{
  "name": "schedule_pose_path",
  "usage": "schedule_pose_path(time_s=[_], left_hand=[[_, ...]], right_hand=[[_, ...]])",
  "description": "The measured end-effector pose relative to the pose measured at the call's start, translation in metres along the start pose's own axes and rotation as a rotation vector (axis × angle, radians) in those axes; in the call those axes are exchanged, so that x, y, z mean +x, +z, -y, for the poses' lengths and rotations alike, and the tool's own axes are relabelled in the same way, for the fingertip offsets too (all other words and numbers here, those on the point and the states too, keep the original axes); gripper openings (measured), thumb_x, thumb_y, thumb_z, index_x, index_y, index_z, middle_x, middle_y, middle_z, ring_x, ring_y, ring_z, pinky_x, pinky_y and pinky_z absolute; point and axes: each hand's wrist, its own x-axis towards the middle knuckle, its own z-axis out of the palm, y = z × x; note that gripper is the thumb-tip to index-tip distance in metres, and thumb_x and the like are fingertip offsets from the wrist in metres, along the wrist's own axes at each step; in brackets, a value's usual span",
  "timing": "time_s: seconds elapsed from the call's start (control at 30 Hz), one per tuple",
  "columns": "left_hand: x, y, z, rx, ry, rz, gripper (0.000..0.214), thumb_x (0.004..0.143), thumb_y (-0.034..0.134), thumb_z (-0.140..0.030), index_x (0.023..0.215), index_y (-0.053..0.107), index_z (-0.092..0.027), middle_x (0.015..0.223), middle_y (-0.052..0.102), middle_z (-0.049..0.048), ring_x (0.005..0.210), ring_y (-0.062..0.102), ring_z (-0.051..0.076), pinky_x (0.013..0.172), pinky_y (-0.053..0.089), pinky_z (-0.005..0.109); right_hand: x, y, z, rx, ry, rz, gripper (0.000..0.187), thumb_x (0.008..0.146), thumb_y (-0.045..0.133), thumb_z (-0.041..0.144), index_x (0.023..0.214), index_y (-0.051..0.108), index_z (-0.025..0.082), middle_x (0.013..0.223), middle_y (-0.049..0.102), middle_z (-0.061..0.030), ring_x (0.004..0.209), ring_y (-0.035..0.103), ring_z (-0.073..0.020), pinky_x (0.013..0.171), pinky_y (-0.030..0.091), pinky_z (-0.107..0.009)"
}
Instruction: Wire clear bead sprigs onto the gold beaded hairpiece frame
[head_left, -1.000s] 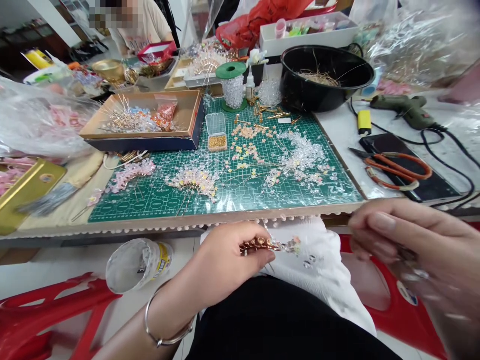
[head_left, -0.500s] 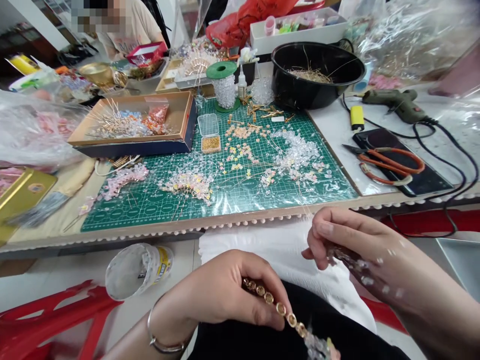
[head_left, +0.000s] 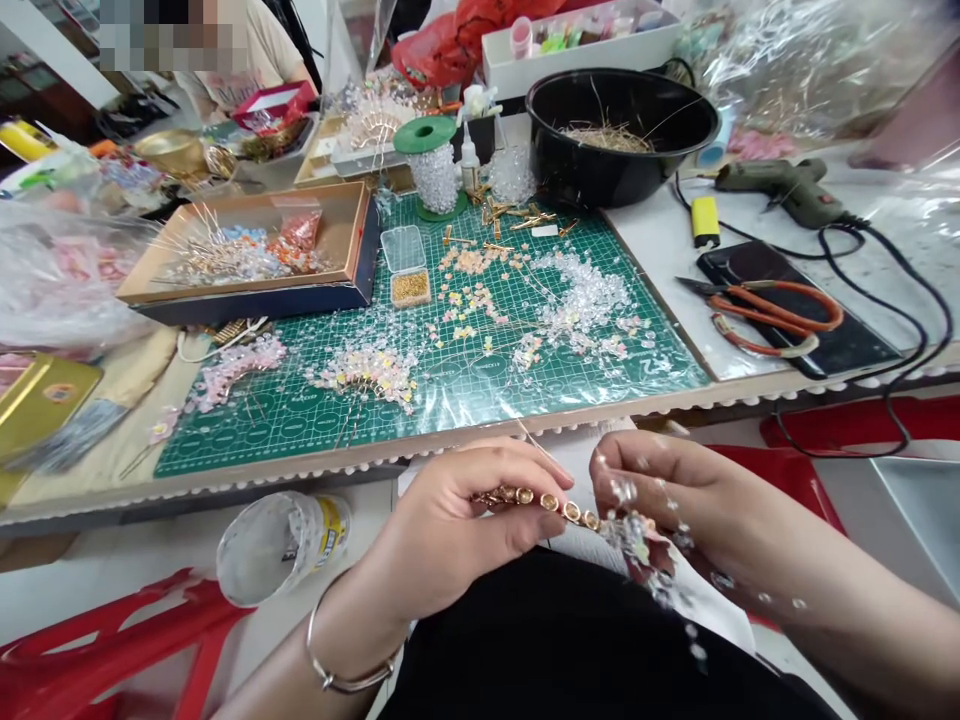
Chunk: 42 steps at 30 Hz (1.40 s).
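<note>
My left hand (head_left: 457, 530) pinches a gold band of round links (head_left: 550, 502) between thumb and fingers, above my black-clothed lap. At the band's right end sits a cluster of clear beads and small pale flowers (head_left: 637, 540). Close beside that cluster is my right hand (head_left: 675, 490), its fingers curled closed. A strand of clear beads (head_left: 681, 535) trails from the right fingers across the hand, blurred in places. The right fingertips are partly hidden. Beyond both hands, the green cutting mat (head_left: 450, 390) carries loose clear beads (head_left: 589, 290) and a beaded flower comb (head_left: 367, 375).
Orange-handled pliers (head_left: 780, 305) lie on a phone (head_left: 847, 340), near a glue gun (head_left: 787, 190). A black basin (head_left: 622, 180), a bead spool (head_left: 431, 165) and an open box (head_left: 255, 290) stand behind. A bucket (head_left: 262, 550) is below the table; a person sits opposite.
My left hand has lifted the gold band and its beaded end. My right hand has come in from apart to beside the bead cluster, the clear beads swinging with it.
</note>
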Motion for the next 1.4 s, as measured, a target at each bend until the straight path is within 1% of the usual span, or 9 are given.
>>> schedule_pose_path(time_s=[0.13,0.33,0.5,0.6,0.8,0.97,1.1,1.3,1.4], left_hand=[[0.003,0.004,0.001,0.025,0.013,-0.015,0.017,0.085,0.080,-0.014,0.088,0.083,-0.030,0.103,0.078,0.0001,0.101,0.070,0.015,0.093,0.053,0.026],[0.008,0.010,0.003,-0.156,-0.040,0.000,0.015,0.085,0.081,-0.015,0.087,0.083,-0.029,0.102,0.080,-0.0008,0.097,0.073,0.014,0.087,0.056,0.023],[0.008,0.011,0.007,-0.186,-0.019,0.004,0.011,0.082,0.083,-0.014,0.086,0.084,-0.025,0.093,0.080,0.0014,0.087,0.073,0.013,0.080,0.057,0.022],[0.008,0.009,0.009,-0.203,0.011,0.013,0.013,0.083,0.082,-0.012,0.088,0.083,-0.024,0.094,0.080,0.0020,0.086,0.073,0.012,0.078,0.056,0.020],[0.006,0.008,0.011,-0.214,0.056,0.017,0.019,0.084,0.082,-0.010,0.092,0.083,-0.027,0.097,0.080,-0.0003,0.091,0.074,0.010,0.083,0.057,0.018],[-0.001,0.005,0.015,-0.157,0.090,0.029,0.018,0.084,0.081,-0.010,0.093,0.083,-0.027,0.105,0.080,0.0011,0.096,0.074,0.011,0.082,0.058,0.017],[-0.001,0.006,0.016,-0.122,0.129,0.066,0.016,0.085,0.080,-0.012,0.094,0.083,-0.025,0.113,0.078,0.0049,0.103,0.074,0.016,0.086,0.060,0.023],[0.002,0.015,0.014,-0.126,0.166,0.035,0.012,0.087,0.079,-0.015,0.093,0.083,-0.024,0.107,0.079,0.0050,0.100,0.074,0.014,0.089,0.059,0.023],[0.003,0.016,0.013,-0.106,0.178,0.027,0.012,0.086,0.080,-0.014,0.094,0.083,-0.023,0.102,0.080,0.0054,0.098,0.075,0.015,0.088,0.060,0.023]], right_hand=[[0.000,-0.001,-0.001,0.135,0.103,0.078,0.039,0.082,0.077,0.055,0.075,0.060,0.020,0.061,0.054,0.0053,0.049,0.054,-0.0094,0.046,0.047,-0.020],[-0.001,-0.005,-0.004,0.254,0.175,0.191,0.027,0.091,0.069,0.044,0.081,0.065,0.020,0.067,0.058,0.0046,0.056,0.057,-0.0092,0.058,0.055,-0.023],[0.001,-0.014,-0.007,0.240,0.201,0.296,0.027,0.090,0.072,0.047,0.091,0.065,0.020,0.075,0.068,0.0006,0.065,0.068,-0.0141,0.067,0.057,-0.028],[0.003,-0.019,-0.008,0.152,0.200,0.328,0.027,0.087,0.077,0.043,0.088,0.064,0.020,0.077,0.070,-0.0008,0.068,0.069,-0.0139,0.066,0.052,-0.025],[0.000,-0.023,-0.010,0.020,0.165,0.301,0.021,0.085,0.078,0.033,0.080,0.060,0.021,0.069,0.069,0.0024,0.064,0.061,-0.0117,0.059,0.041,-0.022],[-0.004,-0.021,-0.008,-0.024,0.093,0.188,0.017,0.093,0.068,0.038,0.085,0.064,0.024,0.081,0.068,0.0015,0.073,0.061,-0.0134,0.064,0.044,-0.024],[-0.006,-0.015,-0.004,-0.048,0.032,0.138,0.025,0.094,0.064,0.046,0.083,0.065,0.024,0.080,0.065,0.0010,0.074,0.058,-0.0147,0.068,0.045,-0.025],[-0.010,-0.008,-0.006,-0.285,-0.068,-0.004,0.019,0.093,0.060,0.038,0.079,0.062,0.024,0.072,0.058,0.0027,0.065,0.048,-0.0133,0.058,0.038,-0.024],[-0.012,-0.008,-0.009,-0.301,-0.063,0.018,0.025,0.095,0.060,0.045,0.081,0.063,0.024,0.070,0.058,0.0024,0.062,0.047,-0.0132,0.055,0.037,-0.024]])
